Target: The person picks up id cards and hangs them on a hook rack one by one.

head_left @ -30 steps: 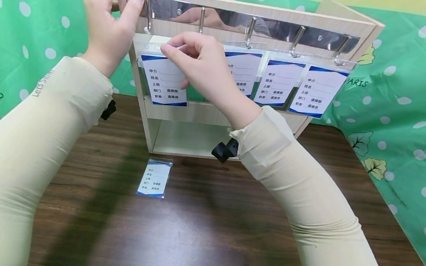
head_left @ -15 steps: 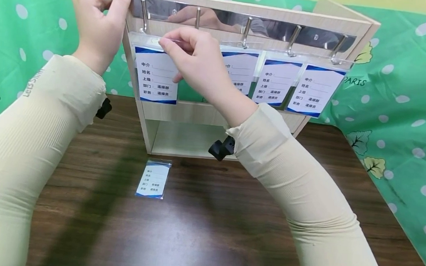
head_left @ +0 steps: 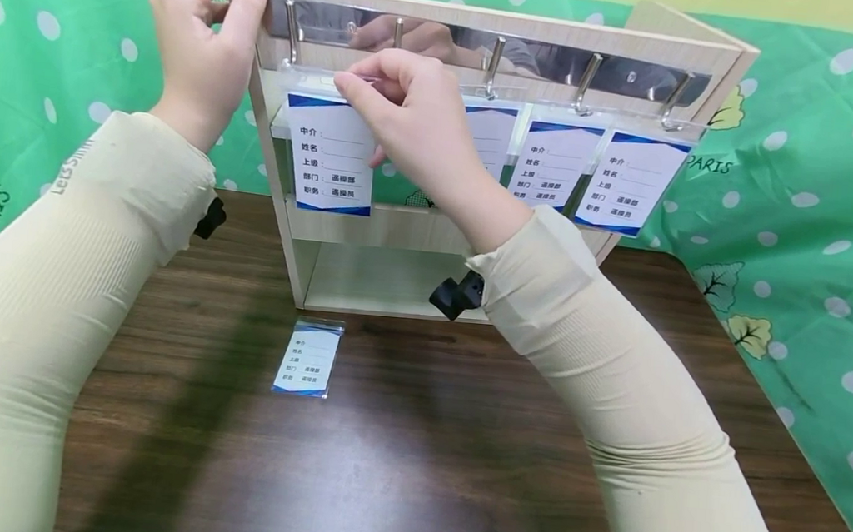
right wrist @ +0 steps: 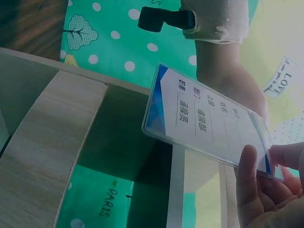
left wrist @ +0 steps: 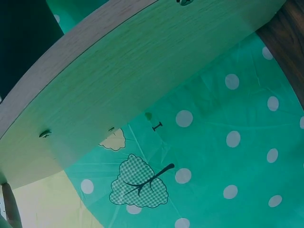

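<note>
My right hand (head_left: pixel 427 116) pinches the top of a clear-sleeved badge card (head_left: pixel 330 158) between thumb and fingers. The sleeve's upper edge is right at the tip of the leftmost hook (head_left: pixel 291 34). In the right wrist view the badge card (right wrist: pixel 204 118) shows tilted, fingertips at its slotted end. My left hand (head_left: pixel 206 57) grips the upper left corner of the wooden rack (head_left: pixel 354 225), thumb on the front. From the right-hand hooks hang similar badge cards (head_left: pixel 639 182), one partly behind my right hand. Another badge card (head_left: pixel 308 361) lies on the table.
A shiny metal strip (head_left: pixel 466 44) carries the row of hooks, which stick out toward me. Below it the rack has an open lower shelf (head_left: pixel 373 278). Green dotted cloth (head_left: pixel 819 247) surrounds the dark wooden table (head_left: pixel 411 465).
The held badge card first shifted left, then back right beside the leftmost hook, my right hand moving with it. My left hand keeps its grip on the rack corner.
</note>
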Tool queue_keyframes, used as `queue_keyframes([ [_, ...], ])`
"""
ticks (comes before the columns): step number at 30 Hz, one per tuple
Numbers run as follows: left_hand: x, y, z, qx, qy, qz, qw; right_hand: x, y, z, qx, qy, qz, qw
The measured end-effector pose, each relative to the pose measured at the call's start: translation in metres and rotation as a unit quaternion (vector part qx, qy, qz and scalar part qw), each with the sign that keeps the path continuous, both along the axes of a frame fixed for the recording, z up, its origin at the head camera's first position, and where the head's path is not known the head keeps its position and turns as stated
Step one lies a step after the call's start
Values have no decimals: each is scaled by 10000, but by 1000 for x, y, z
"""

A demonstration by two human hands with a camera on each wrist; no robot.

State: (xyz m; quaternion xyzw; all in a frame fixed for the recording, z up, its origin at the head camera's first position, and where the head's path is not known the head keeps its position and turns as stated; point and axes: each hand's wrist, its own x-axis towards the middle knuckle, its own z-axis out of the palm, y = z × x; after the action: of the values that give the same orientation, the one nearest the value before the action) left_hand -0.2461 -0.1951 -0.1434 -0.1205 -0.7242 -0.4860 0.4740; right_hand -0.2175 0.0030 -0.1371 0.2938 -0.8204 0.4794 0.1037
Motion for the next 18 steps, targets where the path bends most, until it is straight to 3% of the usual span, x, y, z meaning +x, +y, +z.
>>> queue_keyframes([
  [2,2,2,1,131,-98,-44,9999,-1,2,0,-65,-3,-24,10000],
  [11,-12,-8,-4,-403,278,96,9988,-3,15,-1,-367,111,-345,9987],
  [18,-8,0,-2,-124,139,118,9998,-3,26,0,-398,221,-490,9978],
])
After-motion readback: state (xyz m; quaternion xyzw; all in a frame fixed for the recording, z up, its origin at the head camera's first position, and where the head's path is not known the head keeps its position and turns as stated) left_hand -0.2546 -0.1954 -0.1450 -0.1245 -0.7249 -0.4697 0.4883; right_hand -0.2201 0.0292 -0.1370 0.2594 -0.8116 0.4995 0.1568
